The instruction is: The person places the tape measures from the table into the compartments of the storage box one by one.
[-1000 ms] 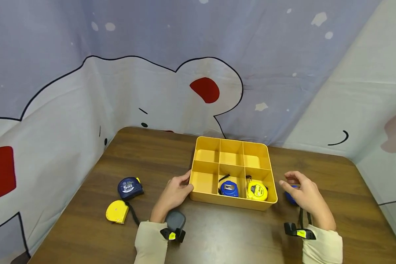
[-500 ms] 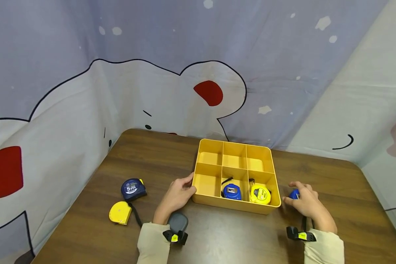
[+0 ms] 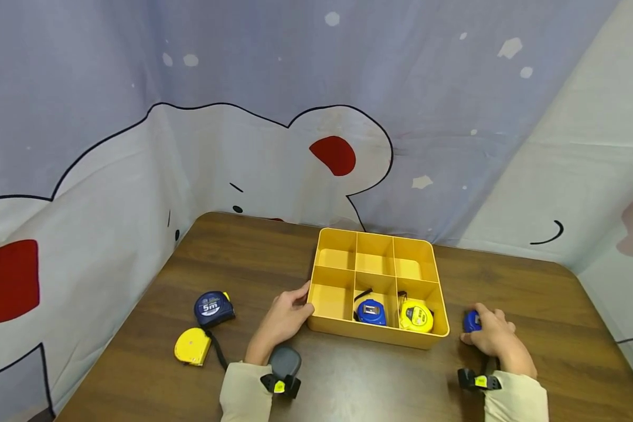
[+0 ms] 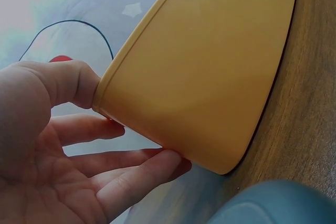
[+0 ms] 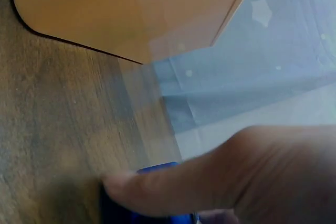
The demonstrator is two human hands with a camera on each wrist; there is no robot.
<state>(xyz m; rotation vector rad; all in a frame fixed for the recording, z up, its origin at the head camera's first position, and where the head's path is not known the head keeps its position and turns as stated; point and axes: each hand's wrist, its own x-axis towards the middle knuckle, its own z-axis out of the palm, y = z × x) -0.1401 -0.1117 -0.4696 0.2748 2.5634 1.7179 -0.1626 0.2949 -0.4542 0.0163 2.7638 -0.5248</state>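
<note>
At the front-left corner of the yellow compartment box [image 3: 369,333], my left hand [image 3: 282,319] grips the side wall. In the left wrist view its thumb meets the box's rim and the fingers [image 4: 142,179] lie against the wall. Right of the box, my right hand [image 3: 493,334] holds a blue tape measure [image 3: 472,321] on the table, thumb on the near side and fingers over it. The hand covers part of that tape measure. Inside the box's front row, another blue tape measure [image 3: 371,312] sits in the middle compartment and a yellow tape measure [image 3: 416,317] in the right one.
On the left of the wooden table [image 3: 348,387] lie a navy tape measure [image 3: 213,308] marked 5m and a yellow one [image 3: 192,346] with a black strap. A dark grey rounded object [image 3: 286,361] sits beside the left wrist. A patterned curtain [image 3: 242,158] hangs behind.
My right hand has come down from above onto the blue tape measure, its fingers now around it. The left hand stays at the box corner.
</note>
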